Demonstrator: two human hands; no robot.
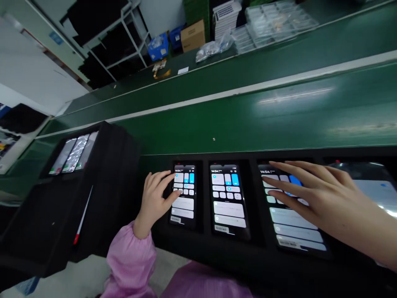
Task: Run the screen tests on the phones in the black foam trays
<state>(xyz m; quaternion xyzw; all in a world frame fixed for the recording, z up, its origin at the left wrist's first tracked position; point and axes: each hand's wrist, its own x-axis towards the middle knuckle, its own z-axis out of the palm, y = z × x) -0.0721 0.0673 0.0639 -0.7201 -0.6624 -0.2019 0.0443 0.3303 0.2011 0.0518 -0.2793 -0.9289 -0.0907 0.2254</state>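
Three lit phones lie side by side in a black foam tray (pixel 204 238) in front of me, each showing a control panel. My left hand (pixel 155 198), in a pink sleeve, rests beside the left phone (pixel 183 194) with its thumb touching the screen and the other fingers apart. The middle phone (pixel 228 200) is untouched. My right hand (pixel 316 194) is spread flat over the right phone (pixel 294 223), fingertips on the upper part of its screen. Neither hand holds anything.
A fourth screen (pixel 376 190) shows at the far right. A black stack (pixel 71 194) at left carries several more phones (pixel 74 153) and a red-tipped pen (pixel 82 217). A green conveyor belt (pixel 248 120) runs behind; boxes and clear trays (pixel 273 20) sit beyond.
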